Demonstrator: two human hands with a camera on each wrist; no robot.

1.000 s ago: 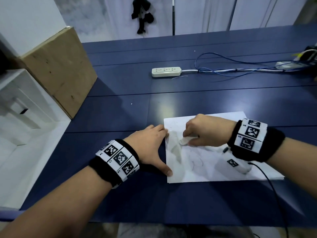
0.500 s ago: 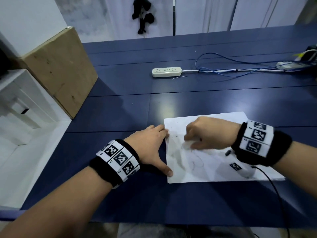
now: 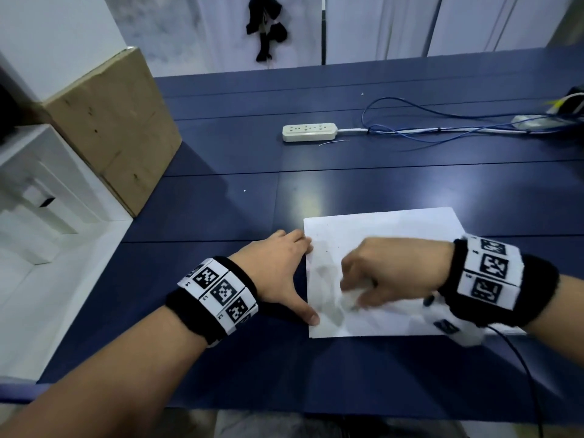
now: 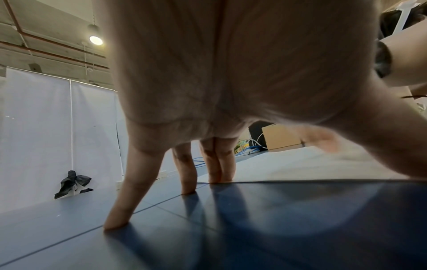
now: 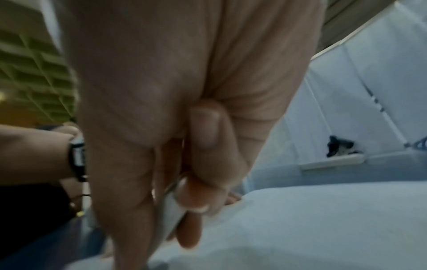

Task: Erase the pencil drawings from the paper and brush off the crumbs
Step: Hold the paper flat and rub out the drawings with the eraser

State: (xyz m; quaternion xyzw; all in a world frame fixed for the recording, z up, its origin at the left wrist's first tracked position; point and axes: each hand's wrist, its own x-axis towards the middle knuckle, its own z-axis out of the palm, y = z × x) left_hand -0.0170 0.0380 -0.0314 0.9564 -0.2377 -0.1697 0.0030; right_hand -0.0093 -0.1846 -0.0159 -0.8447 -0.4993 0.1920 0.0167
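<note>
A white sheet of paper (image 3: 388, 229) with faint grey pencil smudges lies on the dark blue table (image 3: 347, 172). My left hand (image 3: 281, 263) is spread flat, its straight fingers (image 4: 217, 164) pressing the sheet's left edge (image 4: 289, 164). My right hand (image 3: 388, 273) is blurred over the middle of the paper, fingers curled. In the right wrist view its thumb and fingers pinch a small white eraser (image 5: 169, 213) against the paper (image 5: 312, 228). In the head view the eraser (image 3: 350, 298) is only a pale blur under the fist.
A white power strip (image 3: 309, 132) with blue and white cables (image 3: 442, 128) lies farther back on the table. A cardboard box (image 3: 110, 128) stands at the left edge beside white shelving (image 3: 38, 200). A black cable (image 3: 524, 374) trails from my right wrist.
My right hand has moved down the paper toward me and slightly left, and is now motion-blurred. The left hand has stayed pressed on the sheet's left edge.
</note>
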